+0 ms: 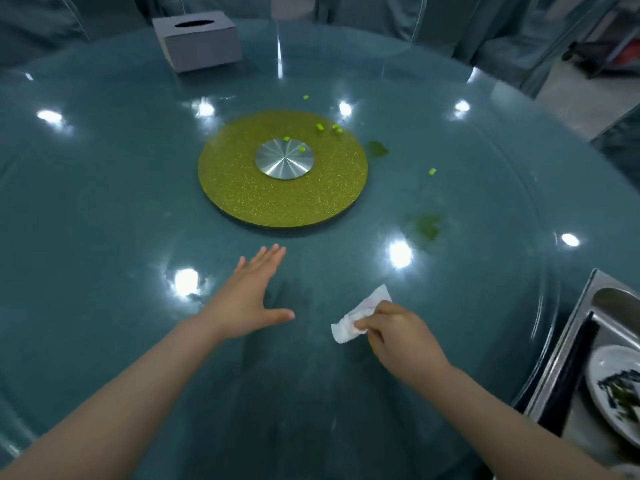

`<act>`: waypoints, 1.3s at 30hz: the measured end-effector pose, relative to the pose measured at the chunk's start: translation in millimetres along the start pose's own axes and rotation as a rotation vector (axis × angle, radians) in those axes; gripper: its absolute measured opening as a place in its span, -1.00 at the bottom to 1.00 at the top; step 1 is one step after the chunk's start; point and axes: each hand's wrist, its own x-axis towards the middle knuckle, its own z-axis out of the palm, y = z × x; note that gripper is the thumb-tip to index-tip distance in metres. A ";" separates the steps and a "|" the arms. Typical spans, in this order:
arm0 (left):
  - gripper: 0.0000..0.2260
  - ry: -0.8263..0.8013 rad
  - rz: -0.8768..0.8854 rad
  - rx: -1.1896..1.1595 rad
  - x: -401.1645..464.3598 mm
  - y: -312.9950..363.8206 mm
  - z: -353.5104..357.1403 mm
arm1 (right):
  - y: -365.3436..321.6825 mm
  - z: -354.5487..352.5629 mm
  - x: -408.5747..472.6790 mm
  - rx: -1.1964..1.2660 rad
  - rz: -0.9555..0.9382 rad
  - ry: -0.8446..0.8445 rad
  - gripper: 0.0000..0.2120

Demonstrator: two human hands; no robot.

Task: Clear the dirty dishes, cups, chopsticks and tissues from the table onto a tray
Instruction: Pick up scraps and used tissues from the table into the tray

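My right hand [398,332] pinches a crumpled white tissue [356,315] just above the glass tabletop, near the front. My left hand [247,296] is spread flat with straight fingers over the glass, to the left of the tissue, holding nothing. At the right edge a steel tray [568,337] carries a white plate [609,372] with dark green leftovers and black chopsticks [571,368] lying beside it.
The round teal glass table [104,220] has a gold turntable base [242,188] with a metal hub at its middle. Small green food bits [432,171] and green smears [427,226] lie to the right of it. A grey tissue box [199,41] stands at the far side. Covered chairs ring the table.
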 end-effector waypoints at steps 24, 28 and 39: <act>0.23 -0.101 -0.504 0.186 -7.7 19.6 19.0 | 57.7 -18.3 77.1 0.042 0.516 0.390 -0.68; 0.21 -0.106 -0.475 0.175 -16.9 1.8 7.0 | 12.1 9.3 75.7 0.042 0.379 0.316 -0.66; 0.22 -0.160 -0.471 0.239 -24.1 -28.1 -21.2 | -58.7 45.4 41.7 0.244 -0.035 0.154 -0.65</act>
